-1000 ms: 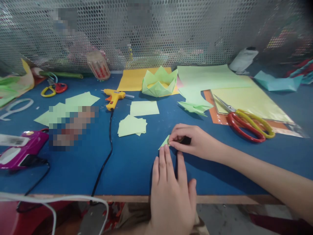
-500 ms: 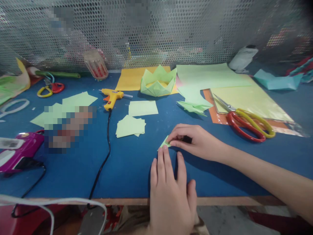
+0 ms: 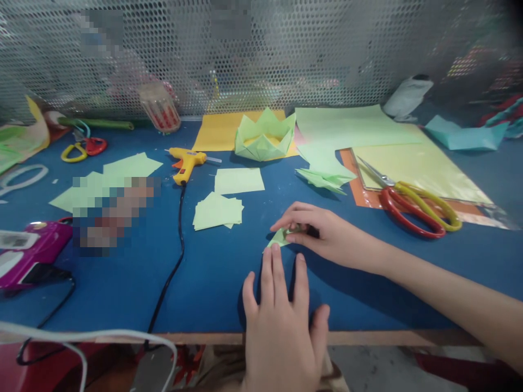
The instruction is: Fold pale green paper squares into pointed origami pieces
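Note:
A small folded piece of light green paper (image 3: 279,238) lies on the blue table (image 3: 204,283) near its front edge. My right hand (image 3: 322,234) comes in from the right and pinches the paper between thumb and fingers. My left hand (image 3: 281,321) lies flat just in front of it, fingers stretched out, with the fingertips touching the paper's near corner. Most of the paper is hidden under my right hand.
A stack of green paper squares (image 3: 218,211), a single square (image 3: 239,180) and a yellow glue gun (image 3: 187,162) with its black cord lie to the left. A folded green paper crown (image 3: 265,139) stands behind. Red and yellow scissors (image 3: 417,209) rest on coloured sheets at right. A purple device (image 3: 35,250) sits far left.
My right fingers have lifted slightly and more of the green paper shows. My left thumb has spread out to the left.

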### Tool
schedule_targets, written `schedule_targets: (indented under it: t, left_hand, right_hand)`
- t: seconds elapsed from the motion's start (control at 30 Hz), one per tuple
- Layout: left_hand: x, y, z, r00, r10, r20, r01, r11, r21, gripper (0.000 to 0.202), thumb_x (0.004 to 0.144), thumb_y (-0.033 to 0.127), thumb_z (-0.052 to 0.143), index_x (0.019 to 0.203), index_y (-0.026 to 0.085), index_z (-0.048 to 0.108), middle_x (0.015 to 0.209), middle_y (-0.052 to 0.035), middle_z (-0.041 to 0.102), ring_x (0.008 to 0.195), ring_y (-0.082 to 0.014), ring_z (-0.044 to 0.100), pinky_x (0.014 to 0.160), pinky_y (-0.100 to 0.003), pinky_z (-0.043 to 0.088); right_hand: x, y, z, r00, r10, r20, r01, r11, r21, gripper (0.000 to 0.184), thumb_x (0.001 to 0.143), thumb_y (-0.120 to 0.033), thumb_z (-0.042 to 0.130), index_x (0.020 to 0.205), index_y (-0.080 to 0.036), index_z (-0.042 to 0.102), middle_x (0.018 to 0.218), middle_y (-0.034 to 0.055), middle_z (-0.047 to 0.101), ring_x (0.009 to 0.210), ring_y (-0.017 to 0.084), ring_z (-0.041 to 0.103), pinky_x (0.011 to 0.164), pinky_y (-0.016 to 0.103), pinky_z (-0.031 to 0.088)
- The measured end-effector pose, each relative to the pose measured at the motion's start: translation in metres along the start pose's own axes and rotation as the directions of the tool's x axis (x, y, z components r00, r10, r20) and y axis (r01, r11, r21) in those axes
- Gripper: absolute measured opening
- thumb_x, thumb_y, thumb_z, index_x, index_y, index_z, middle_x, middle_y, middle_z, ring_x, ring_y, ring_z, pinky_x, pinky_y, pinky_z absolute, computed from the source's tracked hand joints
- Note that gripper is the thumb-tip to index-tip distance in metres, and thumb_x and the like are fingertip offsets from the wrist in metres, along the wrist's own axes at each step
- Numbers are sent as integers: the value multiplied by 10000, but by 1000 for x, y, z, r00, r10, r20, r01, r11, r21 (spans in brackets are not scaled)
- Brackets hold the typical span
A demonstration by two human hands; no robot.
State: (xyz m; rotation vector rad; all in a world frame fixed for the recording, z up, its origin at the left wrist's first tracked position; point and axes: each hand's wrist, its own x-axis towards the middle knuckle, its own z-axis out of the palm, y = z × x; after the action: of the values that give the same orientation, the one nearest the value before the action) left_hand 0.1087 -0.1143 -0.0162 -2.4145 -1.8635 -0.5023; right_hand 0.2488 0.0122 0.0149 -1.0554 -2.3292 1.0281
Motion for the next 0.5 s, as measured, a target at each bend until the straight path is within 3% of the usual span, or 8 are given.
schedule_targets:
  t: [0.13, 0.23, 0.5]
  left_hand:
    - [0, -7, 1, 1000, 29, 4, -29, 999, -17, 489, 1011, 400, 209, 1451, 265, 377, 1530, -63, 334, 1367, -269, 364, 922, -491, 377]
    - [2, -9, -1, 1000, 27, 2, -27, 999, -21, 511, 1011, 435, 186, 1442, 257, 394, 1523, -50, 348, 1347, -261, 393, 902, -477, 387]
    - [14, -12, -14, 991, 136, 12, -137, 989, 54, 560, 1007, 409, 162, 1342, 155, 533, 1373, -145, 534, 1194, -308, 556, 790, -500, 477]
  right_hand:
    - [1, 0, -7, 997, -3, 76, 1, 1000, 23, 245, 935, -214, 460, 1058, -240, 669, 1035, 68, 572, 720, 119, 558, 589, 249, 460]
    - [1, 5, -12, 993, -5, 115, 1, 999, 38, 248, 941, -226, 449, 1052, -238, 671, 1079, 74, 581, 790, 138, 582, 642, 269, 481]
    - [-3, 8, -15, 993, -9, 119, 12, 1000, -24, 310, 944, -208, 415, 1137, -263, 652, 1136, 65, 565, 821, 138, 588, 650, 267, 485]
